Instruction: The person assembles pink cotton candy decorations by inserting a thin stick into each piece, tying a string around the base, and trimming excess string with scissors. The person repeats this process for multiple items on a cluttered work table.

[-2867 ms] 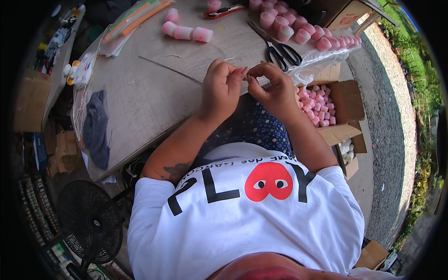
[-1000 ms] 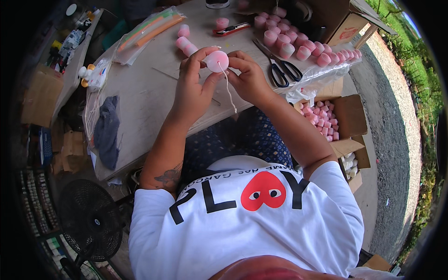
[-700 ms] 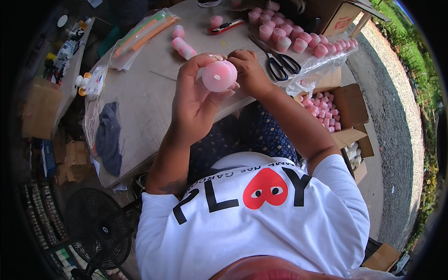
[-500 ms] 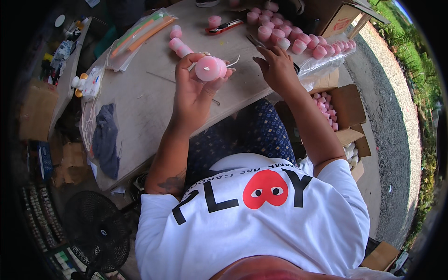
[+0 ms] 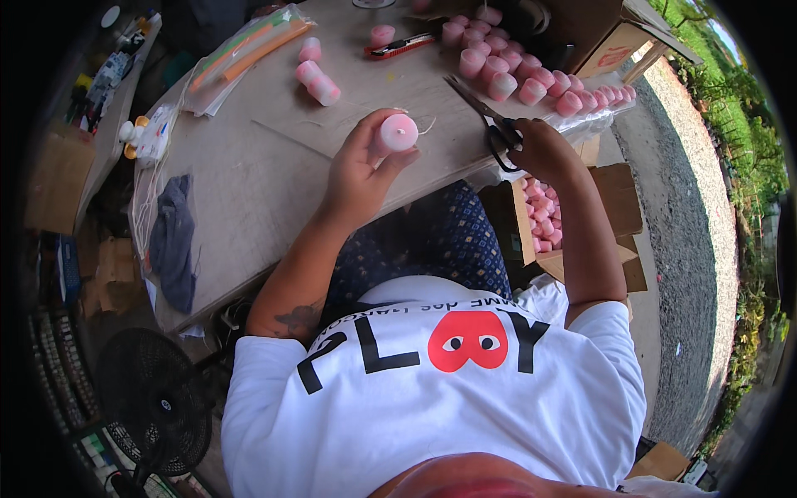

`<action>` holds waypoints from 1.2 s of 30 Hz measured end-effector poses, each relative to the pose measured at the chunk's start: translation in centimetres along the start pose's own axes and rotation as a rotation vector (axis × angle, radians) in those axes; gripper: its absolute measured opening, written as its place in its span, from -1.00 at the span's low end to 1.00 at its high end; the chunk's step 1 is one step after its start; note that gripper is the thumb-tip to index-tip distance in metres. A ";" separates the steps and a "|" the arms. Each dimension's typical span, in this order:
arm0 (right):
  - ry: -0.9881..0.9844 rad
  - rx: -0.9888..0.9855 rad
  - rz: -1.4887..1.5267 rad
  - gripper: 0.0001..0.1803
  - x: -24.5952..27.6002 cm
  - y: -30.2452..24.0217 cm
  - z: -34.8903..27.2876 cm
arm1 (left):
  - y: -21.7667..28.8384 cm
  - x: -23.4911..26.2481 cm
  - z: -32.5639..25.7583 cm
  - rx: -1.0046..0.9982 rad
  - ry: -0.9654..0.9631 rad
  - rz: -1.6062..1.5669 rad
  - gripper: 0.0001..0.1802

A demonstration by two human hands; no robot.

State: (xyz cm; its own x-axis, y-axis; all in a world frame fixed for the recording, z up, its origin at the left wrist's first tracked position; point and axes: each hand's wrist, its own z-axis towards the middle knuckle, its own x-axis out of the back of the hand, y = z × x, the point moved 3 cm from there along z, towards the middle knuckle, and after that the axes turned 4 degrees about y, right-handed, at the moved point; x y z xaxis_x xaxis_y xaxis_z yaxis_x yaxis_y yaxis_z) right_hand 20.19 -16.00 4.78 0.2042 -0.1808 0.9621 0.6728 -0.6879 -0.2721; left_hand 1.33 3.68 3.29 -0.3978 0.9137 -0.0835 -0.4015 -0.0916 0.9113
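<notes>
My left hand [image 5: 365, 166] holds a small pink candle [image 5: 398, 133] above the table's near edge, its round end with a short wick stub facing up. A long pale wick strand curls out to the right of it. My right hand [image 5: 544, 149] has its fingers closed on the dark handles of a pair of scissors [image 5: 475, 104] at the table's right edge. The scissors' blades point away to the far left, and part of the handles is hidden by the fingers. Beyond the scissors stand several pink votive candles [image 5: 502, 85] in rows.
On the table [image 5: 274, 191] are a red utility knife [image 5: 400, 46], loose pink candles [image 5: 319, 85], a thin rod [image 5: 290, 139], a bag of coloured sticks [image 5: 249, 51] and a grey cloth [image 5: 174, 241]. A cardboard box [image 5: 614, 199] of pink pieces stands right; a black fan [image 5: 154, 402] stands left.
My right hand has moved right and toward me, now closed on the scissors' handles. My left hand has shifted right and slightly toward me with the candle.
</notes>
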 end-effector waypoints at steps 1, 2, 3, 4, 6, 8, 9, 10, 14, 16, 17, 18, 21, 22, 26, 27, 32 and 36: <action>0.002 -0.023 -0.019 -0.46 -0.2 0.1 0.0 | -0.2 0.0 0.0 -0.010 -0.006 0.026 -0.53; 0.003 -0.047 -0.037 -0.46 -0.3 0.1 -0.1 | -0.3 0.1 0.0 -0.021 -0.013 0.051 -0.53; 0.005 -0.068 -0.058 -0.46 -0.1 -0.4 -0.2 | -0.3 0.1 0.1 -0.052 -0.022 0.114 -0.53; 0.002 -0.071 -0.071 -0.48 0.1 -0.9 -0.3 | -0.4 0.2 0.1 -0.083 -0.031 0.177 -0.53; -0.001 -0.080 -0.101 -0.52 0.6 -1.5 -0.8 | -0.2 0.1 0.0 -0.134 -0.039 0.275 -0.52; -0.010 -0.100 0.195 -0.58 0.6 -0.3 -1.1 | -0.1 -0.1 0.0 -0.175 -0.034 0.346 -0.53; -0.014 -0.106 0.344 -0.61 0.9 -0.4 -1.1 | 0.0 -0.1 0.0 -0.195 -0.029 0.375 -0.52; 0.136 -0.018 0.652 -0.61 1.5 -0.9 -1.6 | 0.0 0.0 0.1 -0.215 -0.023 0.404 -0.52; 0.632 0.423 1.441 -0.65 6.6 -5.5 -8.0 | 0.7 -0.4 0.2 -0.285 0.007 0.543 -0.51; 0.696 0.531 1.499 -0.61 6.1 -7.7 -8.9 | 1.2 -1.0 0.2 -0.260 0.003 0.594 -0.49; 0.665 0.578 1.500 -0.60 4.5 -8.7 -8.8 | 1.4 -1.2 0.3 -0.249 -0.001 0.620 -0.48; 0.437 0.411 1.527 -0.64 1.0 -9.4 -8.0 | 1.4 -1.4 0.4 -0.259 -0.005 0.610 -0.48; 0.340 0.463 1.478 -0.66 2.3 -10.6 -7.8 | 1.4 -0.6 0.7 -0.292 0.018 0.633 -0.49; 0.519 0.586 1.544 -0.63 4.9 -11.2 -8.9 | 1.4 -0.1 0.8 -0.305 0.032 0.633 -0.49; 0.450 0.557 1.478 -0.58 1.9 -11.4 -8.3 | 2.1 -1.3 0.8 -0.309 0.017 0.617 -0.50; 0.301 0.514 1.347 -0.57 0.6 -13.0 -6.5 | 2.0 -1.2 0.9 -0.281 0.018 0.617 -0.50; 0.425 0.539 1.426 -0.62 2.2 -11.9 -8.4 | 1.4 -0.2 0.2 -0.327 0.030 0.525 -0.45; 0.301 0.555 1.443 -0.63 2.8 -12.4 -8.9 | 1.1 0.0 0.5 -0.300 0.054 0.634 -0.46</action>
State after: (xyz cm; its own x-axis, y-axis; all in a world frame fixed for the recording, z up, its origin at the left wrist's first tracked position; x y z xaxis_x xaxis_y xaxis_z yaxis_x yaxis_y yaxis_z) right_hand 6.14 -14.22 11.05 0.7812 -0.6049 -0.1543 0.2244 0.5027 -0.8348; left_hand 1.32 3.81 4.47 -0.6679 0.6274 0.4004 -0.2857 -0.7129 0.6405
